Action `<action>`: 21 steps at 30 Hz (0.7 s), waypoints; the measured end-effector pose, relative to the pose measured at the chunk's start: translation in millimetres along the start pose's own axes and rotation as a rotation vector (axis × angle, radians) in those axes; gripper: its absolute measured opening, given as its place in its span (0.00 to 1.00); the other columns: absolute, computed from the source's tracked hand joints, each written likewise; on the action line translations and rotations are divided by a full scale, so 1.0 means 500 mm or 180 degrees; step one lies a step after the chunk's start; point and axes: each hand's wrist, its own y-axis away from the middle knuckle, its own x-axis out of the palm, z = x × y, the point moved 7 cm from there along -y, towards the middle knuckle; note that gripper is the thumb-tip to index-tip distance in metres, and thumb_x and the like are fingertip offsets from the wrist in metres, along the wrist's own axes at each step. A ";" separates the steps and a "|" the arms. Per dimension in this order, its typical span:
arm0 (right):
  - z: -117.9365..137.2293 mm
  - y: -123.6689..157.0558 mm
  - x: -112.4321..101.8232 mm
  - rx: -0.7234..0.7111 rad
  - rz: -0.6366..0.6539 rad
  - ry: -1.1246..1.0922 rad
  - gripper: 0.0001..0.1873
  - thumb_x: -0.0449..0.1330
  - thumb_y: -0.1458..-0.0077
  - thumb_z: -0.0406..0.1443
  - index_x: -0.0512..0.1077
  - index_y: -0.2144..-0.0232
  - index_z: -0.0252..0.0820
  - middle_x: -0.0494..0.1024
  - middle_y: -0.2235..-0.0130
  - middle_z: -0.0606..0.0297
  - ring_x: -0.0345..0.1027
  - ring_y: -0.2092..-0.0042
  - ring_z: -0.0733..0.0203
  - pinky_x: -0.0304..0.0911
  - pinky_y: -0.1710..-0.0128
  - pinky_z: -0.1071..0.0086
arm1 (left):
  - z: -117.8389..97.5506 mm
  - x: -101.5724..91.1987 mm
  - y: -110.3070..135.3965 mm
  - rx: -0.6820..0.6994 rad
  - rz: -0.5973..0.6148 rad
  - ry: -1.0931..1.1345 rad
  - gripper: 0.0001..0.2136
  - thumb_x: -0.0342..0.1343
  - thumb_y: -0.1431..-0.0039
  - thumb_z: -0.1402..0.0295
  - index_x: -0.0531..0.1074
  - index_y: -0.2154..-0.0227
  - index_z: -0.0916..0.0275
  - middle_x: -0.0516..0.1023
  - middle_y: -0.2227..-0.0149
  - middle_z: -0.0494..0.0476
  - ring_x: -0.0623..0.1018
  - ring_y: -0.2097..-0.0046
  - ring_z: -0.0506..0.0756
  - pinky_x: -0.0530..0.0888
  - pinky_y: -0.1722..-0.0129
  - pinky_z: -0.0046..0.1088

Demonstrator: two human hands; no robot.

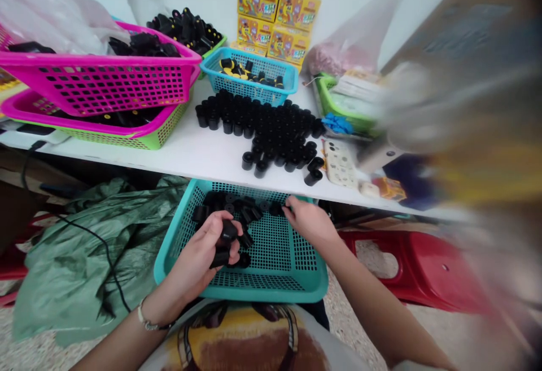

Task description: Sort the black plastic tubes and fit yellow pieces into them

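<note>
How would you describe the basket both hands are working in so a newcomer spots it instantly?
Find the long white table; just below its front edge, above the person's lap, sits a shallow teal basket. The left hand grips black caps over it and the right hand reaches its far side. Unlike the pink basket and blue basket, it is off the table.

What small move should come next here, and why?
Probably the right hand should pinch up the cap at its fingertips: it lies loose in the basket, while the left hand already holds several caps.
</note>
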 end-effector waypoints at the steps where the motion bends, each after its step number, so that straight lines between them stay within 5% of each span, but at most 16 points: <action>1: 0.004 0.000 0.024 0.0063 0.0261 0.0073 0.10 0.56 0.40 0.37 0.70 0.58 0.39 0.77 0.69 0.54 0.74 0.67 0.49 0.66 0.68 0.61 | 0.003 0.005 -0.001 -0.0018 0.0088 -0.0019 0.18 0.51 0.37 0.50 0.63 0.56 0.59 0.71 0.65 0.52 0.69 0.75 0.47 0.67 0.75 0.25; 5: 0.008 -0.017 0.068 0.0120 0.0378 0.0013 0.11 0.61 0.45 0.31 0.72 0.59 0.35 0.78 0.64 0.47 0.75 0.65 0.46 0.68 0.67 0.60 | 0.013 0.017 0.001 -0.0129 0.0343 -0.0317 0.19 0.46 0.35 0.49 0.63 0.52 0.58 0.68 0.65 0.51 0.69 0.76 0.47 0.66 0.76 0.27; 9: 0.034 -0.007 0.041 -0.0178 0.0334 -0.0392 0.15 0.58 0.44 0.29 0.71 0.53 0.37 0.77 0.54 0.51 0.74 0.55 0.51 0.70 0.55 0.60 | 0.021 0.020 0.010 -0.0366 0.0510 -0.0316 0.15 0.46 0.34 0.54 0.62 0.53 0.58 0.69 0.63 0.53 0.71 0.76 0.48 0.66 0.75 0.28; 16: 0.142 0.114 -0.070 -0.0725 -0.0112 -0.3469 0.24 0.62 0.47 0.31 0.67 0.48 0.51 0.76 0.56 0.62 0.75 0.58 0.60 0.73 0.63 0.68 | -0.011 0.015 0.004 0.0131 0.0210 -0.0793 0.15 0.52 0.37 0.56 0.63 0.53 0.58 0.71 0.58 0.54 0.70 0.75 0.46 0.67 0.73 0.27; 21: 0.165 0.138 -0.071 -0.0480 -0.0135 -0.3924 0.18 0.68 0.52 0.33 0.72 0.57 0.47 0.81 0.62 0.64 0.77 0.62 0.60 0.75 0.60 0.66 | -0.019 0.026 0.001 0.0424 0.0430 -0.1232 0.17 0.54 0.39 0.54 0.64 0.55 0.60 0.67 0.69 0.49 0.69 0.75 0.47 0.67 0.72 0.27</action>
